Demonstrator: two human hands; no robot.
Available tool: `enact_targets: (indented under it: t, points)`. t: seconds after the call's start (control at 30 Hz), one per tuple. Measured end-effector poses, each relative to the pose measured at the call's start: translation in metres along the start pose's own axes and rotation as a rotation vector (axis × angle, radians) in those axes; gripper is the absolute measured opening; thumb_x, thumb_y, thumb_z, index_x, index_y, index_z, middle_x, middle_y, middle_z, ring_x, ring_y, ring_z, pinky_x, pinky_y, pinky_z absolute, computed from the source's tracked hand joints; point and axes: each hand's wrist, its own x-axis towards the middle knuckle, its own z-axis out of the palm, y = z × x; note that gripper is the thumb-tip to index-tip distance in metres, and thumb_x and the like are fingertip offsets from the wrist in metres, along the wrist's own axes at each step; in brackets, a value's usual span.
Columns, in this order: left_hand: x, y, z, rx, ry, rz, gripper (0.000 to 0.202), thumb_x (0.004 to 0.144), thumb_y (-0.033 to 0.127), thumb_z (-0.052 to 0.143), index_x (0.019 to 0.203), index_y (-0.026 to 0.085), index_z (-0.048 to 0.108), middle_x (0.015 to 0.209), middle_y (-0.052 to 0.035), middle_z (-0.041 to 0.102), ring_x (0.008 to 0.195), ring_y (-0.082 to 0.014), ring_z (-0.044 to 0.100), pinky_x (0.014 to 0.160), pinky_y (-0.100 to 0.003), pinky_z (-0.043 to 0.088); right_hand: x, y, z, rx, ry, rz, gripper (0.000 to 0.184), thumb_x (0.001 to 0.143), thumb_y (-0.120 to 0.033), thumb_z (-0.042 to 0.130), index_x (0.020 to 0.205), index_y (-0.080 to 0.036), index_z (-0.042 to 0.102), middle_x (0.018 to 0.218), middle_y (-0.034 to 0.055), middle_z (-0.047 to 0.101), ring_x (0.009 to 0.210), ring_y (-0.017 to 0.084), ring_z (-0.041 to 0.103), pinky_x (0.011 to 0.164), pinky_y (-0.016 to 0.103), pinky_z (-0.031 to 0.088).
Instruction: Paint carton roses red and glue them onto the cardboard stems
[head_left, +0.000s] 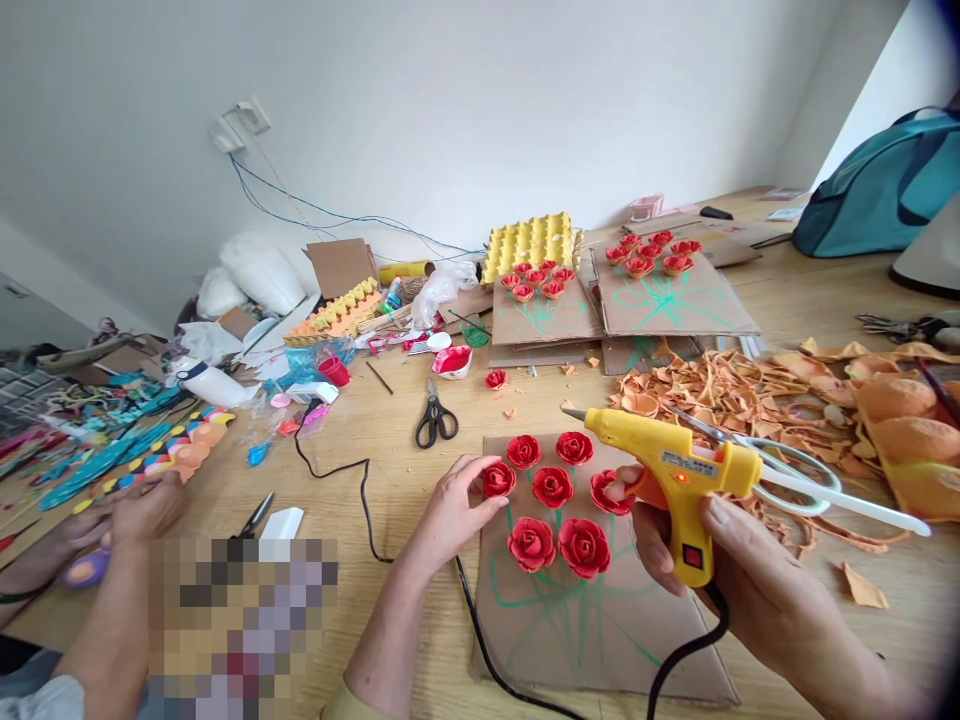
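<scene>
My right hand [720,560] is closed round the grip of a yellow hot glue gun [667,470], its nozzle pointing left above the table. My left hand [457,505] pinches a red paper rose [498,479] at the left edge of a cardboard sheet [600,630]. Several more red roses [555,515] sit on that sheet over green drawn stems. The gun's black cord [480,640] runs down beside my left arm.
Another person's hands [112,520] rest at the left by colourful paper pieces. Black scissors [435,420], white-handled scissors [817,485], orange egg-carton scraps [757,400], a yellow egg tray [529,240] and two more rose boards [652,290] lie around. A teal bag [885,190] sits far right.
</scene>
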Motion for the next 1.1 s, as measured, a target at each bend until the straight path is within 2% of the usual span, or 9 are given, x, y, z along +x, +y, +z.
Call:
enact_targets:
  t: [0.23, 0.5, 0.73, 1.1]
  points:
    - [-0.0004, -0.0075, 0.0030, -0.045, -0.016, -0.003, 0.042, 0.086, 0.022, 0.071, 0.127, 0.024, 0.065, 0.124, -0.0082, 0.066, 0.115, -0.0239, 0.066, 0.102, -0.038, 0.054, 0.0003, 0.0006, 0.0012, 0.023, 0.008, -0.018, 0.043, 0.089, -0.062, 0.062, 0.105, -0.022, 0.069, 0.071, 0.0028, 0.063, 0.054, 0.015, 0.046, 0.056, 0.032, 0.035]
    - [0.0009, -0.0047, 0.0026, -0.045, 0.009, 0.001, 0.042, 0.083, 0.020, 0.073, 0.125, 0.025, 0.068, 0.122, -0.0083, 0.067, 0.112, -0.0245, 0.068, 0.102, -0.040, 0.055, 0.0003, -0.0010, 0.0008, -0.002, 0.002, -0.013, 0.048, 0.088, -0.064, 0.063, 0.112, -0.022, 0.068, 0.071, 0.0017, 0.061, 0.055, 0.016, 0.044, 0.057, 0.033, 0.036]
    - [0.0009, -0.0039, 0.0020, -0.021, 0.000, -0.011, 0.043, 0.083, 0.019, 0.072, 0.126, 0.024, 0.067, 0.123, -0.0081, 0.067, 0.114, -0.0240, 0.066, 0.102, -0.038, 0.055, 0.0027, 0.0016, -0.0023, 0.002, -0.041, -0.040, 0.045, 0.091, -0.061, 0.061, 0.109, -0.021, 0.068, 0.071, 0.0026, 0.062, 0.055, 0.015, 0.045, 0.056, 0.031, 0.038]
    - [0.0010, -0.0034, 0.0023, -0.012, -0.009, -0.007, 0.043, 0.084, 0.019, 0.071, 0.126, 0.024, 0.066, 0.120, -0.0075, 0.065, 0.112, -0.0234, 0.067, 0.099, -0.037, 0.055, -0.0004, 0.0007, 0.0000, 0.022, 0.001, 0.007, 0.045, 0.088, -0.063, 0.063, 0.108, -0.022, 0.069, 0.066, 0.0012, 0.058, 0.055, 0.016, 0.044, 0.057, 0.032, 0.037]
